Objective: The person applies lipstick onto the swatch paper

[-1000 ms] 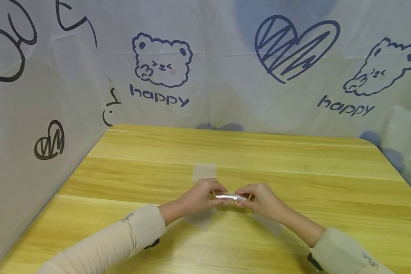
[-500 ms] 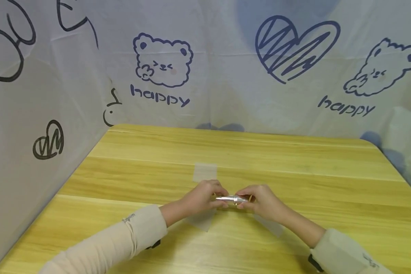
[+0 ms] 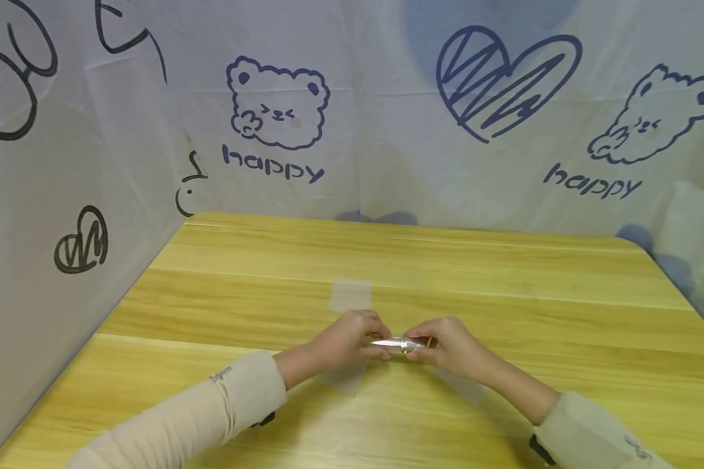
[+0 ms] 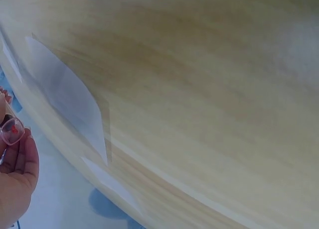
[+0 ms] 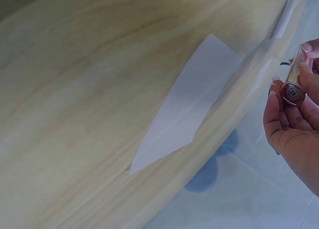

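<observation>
Yellow wood-grain table (image 3: 534, 286), rounded far corners; three pale patches (image 3: 351, 296) on top.

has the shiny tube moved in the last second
Yes, slightly: in the head view the shiny tube sits a little lower in the picture, farther from the pale square patch; lowered or drawn nearer, I cannot tell.

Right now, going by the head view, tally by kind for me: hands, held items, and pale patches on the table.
Left hand and right hand: 2
Shiny tube, held between both: 1
Pale patches on the table: 3
Total: 6
</observation>
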A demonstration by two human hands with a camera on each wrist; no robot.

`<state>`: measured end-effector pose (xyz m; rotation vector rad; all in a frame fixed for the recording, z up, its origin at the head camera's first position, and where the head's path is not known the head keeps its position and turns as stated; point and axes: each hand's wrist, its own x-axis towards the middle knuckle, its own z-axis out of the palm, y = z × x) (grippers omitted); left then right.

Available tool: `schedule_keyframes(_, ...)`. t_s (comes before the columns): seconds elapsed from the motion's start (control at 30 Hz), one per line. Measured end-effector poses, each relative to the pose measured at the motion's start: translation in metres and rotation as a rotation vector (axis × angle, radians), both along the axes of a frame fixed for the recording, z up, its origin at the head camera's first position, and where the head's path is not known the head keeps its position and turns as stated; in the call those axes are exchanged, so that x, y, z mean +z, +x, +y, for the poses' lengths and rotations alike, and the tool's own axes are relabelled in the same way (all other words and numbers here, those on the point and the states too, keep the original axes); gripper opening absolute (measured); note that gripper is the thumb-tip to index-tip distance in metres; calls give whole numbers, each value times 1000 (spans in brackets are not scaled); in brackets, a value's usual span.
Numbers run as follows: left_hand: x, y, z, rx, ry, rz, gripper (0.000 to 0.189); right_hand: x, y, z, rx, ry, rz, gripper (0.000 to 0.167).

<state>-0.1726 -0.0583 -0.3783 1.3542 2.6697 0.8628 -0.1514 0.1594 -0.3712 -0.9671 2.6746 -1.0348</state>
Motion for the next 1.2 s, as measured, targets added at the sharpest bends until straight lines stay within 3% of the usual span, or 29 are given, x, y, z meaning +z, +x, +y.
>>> schedule_keyframes(0.43, 6, 0, 5, -44, -32, 10, 19, 2, 0, 5, 11, 22, -3, 25)
schedule_keyframes(0.87, 12, 4, 12, 75, -30, -92, 17, 2, 0, 5, -21, 13, -20, 23)
schedule_keyframes(1.2, 12, 3, 10, 19, -45, -62, 17, 2, 0, 6, -4, 19, -15, 23)
